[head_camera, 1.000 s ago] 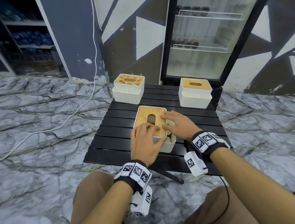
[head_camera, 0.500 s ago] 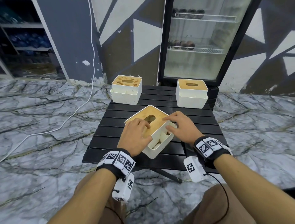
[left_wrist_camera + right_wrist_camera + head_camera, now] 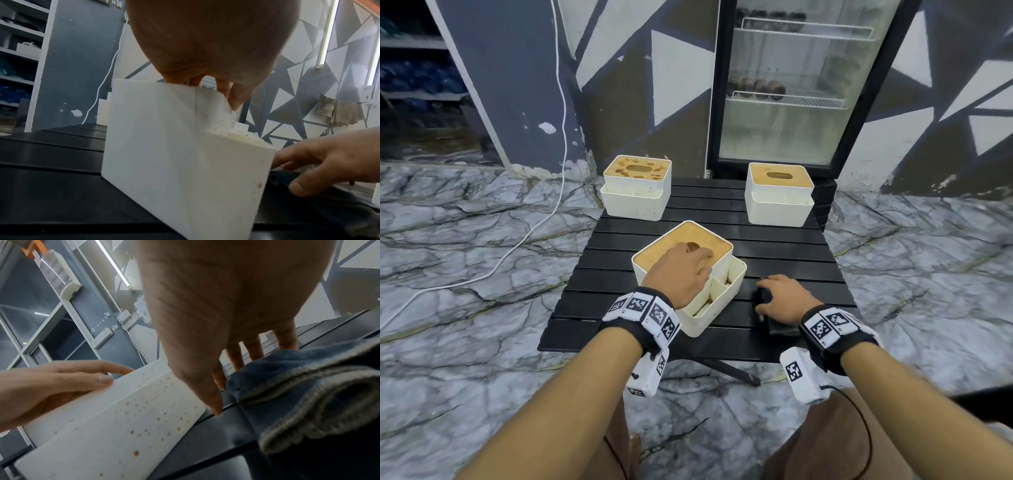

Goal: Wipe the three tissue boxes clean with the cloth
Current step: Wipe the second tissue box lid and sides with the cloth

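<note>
Three white tissue boxes with wooden lids stand on the black slatted table [image 3: 791,246]. The near box [image 3: 688,308] sits turned cornerwise; brown spots dot its side wall [image 3: 123,426]. My left hand [image 3: 707,263] holds it from above, fingers curled on the lid by the slot, thumb against the side. Just right of it lies the dark blue cloth [image 3: 780,328], bunched up [image 3: 308,386]. My right hand [image 3: 762,297] arches over the cloth, straight fingers reaching down past it, thumb beside it. The far-left box [image 3: 635,192] has a stained lid. The far-right box [image 3: 779,198] stands apart.
A glass-door fridge [image 3: 791,85] stands right behind the table. A white cable [image 3: 517,246] trails over the marble floor at the left. The table is small and low, with its front edge just past my knees.
The near box has been turned cornerwise under my left hand. My right hand has let go of the box and moved right and down onto the cloth.
</note>
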Available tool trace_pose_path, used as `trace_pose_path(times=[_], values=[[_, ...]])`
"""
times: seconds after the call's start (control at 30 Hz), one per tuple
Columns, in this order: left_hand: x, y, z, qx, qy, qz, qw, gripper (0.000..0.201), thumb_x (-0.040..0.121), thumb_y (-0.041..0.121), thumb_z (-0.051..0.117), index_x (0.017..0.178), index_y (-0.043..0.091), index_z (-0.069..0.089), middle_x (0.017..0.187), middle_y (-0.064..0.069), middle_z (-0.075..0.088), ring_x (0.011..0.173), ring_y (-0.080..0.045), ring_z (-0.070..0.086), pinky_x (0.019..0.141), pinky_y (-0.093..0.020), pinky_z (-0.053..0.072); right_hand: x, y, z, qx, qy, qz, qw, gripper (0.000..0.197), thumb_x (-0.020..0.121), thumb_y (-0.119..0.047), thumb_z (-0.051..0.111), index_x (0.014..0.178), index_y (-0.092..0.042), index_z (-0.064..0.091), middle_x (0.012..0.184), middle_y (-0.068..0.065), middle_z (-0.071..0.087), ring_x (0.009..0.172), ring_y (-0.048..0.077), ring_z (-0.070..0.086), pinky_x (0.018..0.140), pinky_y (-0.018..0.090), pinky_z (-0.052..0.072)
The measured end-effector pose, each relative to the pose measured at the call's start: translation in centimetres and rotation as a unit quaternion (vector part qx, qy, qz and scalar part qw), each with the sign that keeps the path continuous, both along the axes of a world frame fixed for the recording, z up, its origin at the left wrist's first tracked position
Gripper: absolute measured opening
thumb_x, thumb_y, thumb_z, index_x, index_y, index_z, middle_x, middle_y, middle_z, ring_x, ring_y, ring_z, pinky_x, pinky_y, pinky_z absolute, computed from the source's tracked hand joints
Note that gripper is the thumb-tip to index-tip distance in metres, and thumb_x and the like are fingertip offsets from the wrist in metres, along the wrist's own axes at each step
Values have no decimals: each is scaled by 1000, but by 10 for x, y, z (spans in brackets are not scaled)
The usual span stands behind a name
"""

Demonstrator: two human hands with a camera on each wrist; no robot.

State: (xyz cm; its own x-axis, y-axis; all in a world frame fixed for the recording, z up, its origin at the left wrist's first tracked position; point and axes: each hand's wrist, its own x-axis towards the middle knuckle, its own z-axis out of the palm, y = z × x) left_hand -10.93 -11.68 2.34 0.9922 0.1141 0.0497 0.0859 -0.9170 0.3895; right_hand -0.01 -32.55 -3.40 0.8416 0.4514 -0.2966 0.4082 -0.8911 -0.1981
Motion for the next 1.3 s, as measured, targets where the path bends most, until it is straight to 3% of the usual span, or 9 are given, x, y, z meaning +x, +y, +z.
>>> trace_pose_path(times=[0.17,0.43,0.6,0.7,0.8,0.93,1.03,1.2,1.3], values=[[10,1,-2,52,3,-19,998,42,105,40,33,145,33,42,120,-6,59,108,-26,57,88,-36,48,-3,-4,-2,40,-16,-23,999,63,78,-22,61,138,-19,41,142,7,38,128,28,40,105,42,40],[15,-7,-7,23,30,-7,999,44,104,43,30,148,39,32,116,-6,55,100,-27,55,79,-36,44,-12,2,-5,27,-67,-51,996,45,84,-10,52,129,-9,46,130,14,38,120,34,38,99,39,41],[13,-6,-4,-20,25,18,999,42,103,44,33,145,43,38,117,-7,59,105,-28,55,82,-36,41,-11,-2,4,107,-59,-70,990,31,83,-4,47,111,-9,58,113,16,51,109,35,49,87,35,42],[11,-3,0,-64,13,27,998,42,102,44,36,144,42,41,122,-7,61,111,-28,55,91,-39,44,-13,-2,19,174,-62,-81,979,28,85,-7,49,111,-11,60,109,17,61,105,35,55,85,33,44],[8,-1,9,-126,-10,48,991,43,102,42,38,145,41,43,133,-5,60,117,-26,55,100,-36,42,-19,2,42,239,-64,-86,965,27,89,-11,51,115,-14,59,110,11,64,100,27,57,80,24,40],[3,-2,24,-239,-77,86,964,40,104,30,42,142,33,52,143,5,54,119,-16,51,94,-20,28,-28,11,73,311,-83,-78,943,28,91,-15,53,119,-18,57,110,5,65,88,14,50,73,14,32],[2,1,26,-332,-102,136,928,38,102,32,42,138,39,55,134,10,56,110,-10,46,92,-25,30,-40,19,90,354,-92,-68,928,29,91,-15,52,120,-18,58,109,2,63,87,13,47,67,11,28],[1,9,18,-423,-119,189,878,36,101,33,43,134,39,58,124,15,56,116,-13,50,98,-32,37,-64,32,98,389,-97,-41,915,29,93,-13,50,119,-18,60,102,-1,63,86,12,50,67,-2,29],[-1,13,11,-453,-110,204,861,35,99,36,45,129,44,60,127,16,59,119,-14,54,107,-39,41,-77,40,94,402,-97,-32,910,26,93,-12,49,116,-13,61,104,1,65,86,12,53,69,7,31]])
